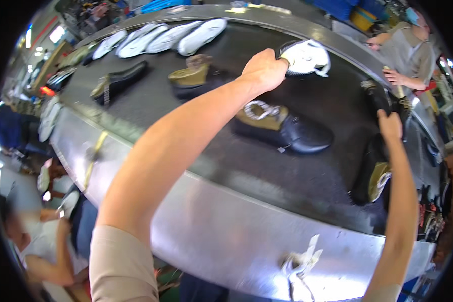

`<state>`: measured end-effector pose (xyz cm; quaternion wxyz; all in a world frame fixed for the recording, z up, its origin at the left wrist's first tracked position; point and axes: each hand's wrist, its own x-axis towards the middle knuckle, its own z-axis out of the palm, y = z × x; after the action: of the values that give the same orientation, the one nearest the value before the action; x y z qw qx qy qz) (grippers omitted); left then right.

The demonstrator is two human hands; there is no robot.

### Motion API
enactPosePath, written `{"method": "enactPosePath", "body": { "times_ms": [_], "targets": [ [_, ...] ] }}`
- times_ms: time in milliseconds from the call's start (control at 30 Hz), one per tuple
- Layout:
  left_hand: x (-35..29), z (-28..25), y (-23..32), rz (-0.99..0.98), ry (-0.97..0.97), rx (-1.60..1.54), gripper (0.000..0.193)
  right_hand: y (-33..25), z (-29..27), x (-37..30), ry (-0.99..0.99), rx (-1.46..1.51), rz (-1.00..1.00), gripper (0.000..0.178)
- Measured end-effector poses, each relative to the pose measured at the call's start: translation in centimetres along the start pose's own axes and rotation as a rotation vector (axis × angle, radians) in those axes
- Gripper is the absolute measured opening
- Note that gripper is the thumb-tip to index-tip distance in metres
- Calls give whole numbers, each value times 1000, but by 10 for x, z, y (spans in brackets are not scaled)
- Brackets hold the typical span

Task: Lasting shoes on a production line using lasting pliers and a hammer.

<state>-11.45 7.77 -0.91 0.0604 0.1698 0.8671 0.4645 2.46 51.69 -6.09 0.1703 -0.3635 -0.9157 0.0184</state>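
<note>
My left hand (267,70) reaches across to the far side of the dark work surface. Its fingers are closed on the near end of a white shoe part with a dark edge (309,56), whose exact kind I cannot make out. Off to the right, my right hand (390,126) is closed around one end of a black shoe (373,95). Below my left hand lies a black shoe with an olive collar and a pale cord loop (307,133). A similar olive-and-black shoe (375,178) sits close to my right forearm.
White soles (201,38) lie in a row at the far left. More black-and-olive shoes (118,80) rest on the dark belt. A metal rim (226,216) runs along the near side, with white strips tied on it (302,261). One person (407,55) stands far right, another (45,246) lower left.
</note>
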Motion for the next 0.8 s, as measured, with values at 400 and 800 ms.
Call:
{"method": "enactPosePath", "body": {
  "times_ms": [400, 800],
  "targets": [
    [-467, -103, -40, 59, 409, 382, 35, 42, -193, -256, -181, 1668, 186, 56],
    [-631, 37, 3, -876, -122, -1310, 64, -84, -235, -545, -698, 886, -665, 42]
  ]
}}
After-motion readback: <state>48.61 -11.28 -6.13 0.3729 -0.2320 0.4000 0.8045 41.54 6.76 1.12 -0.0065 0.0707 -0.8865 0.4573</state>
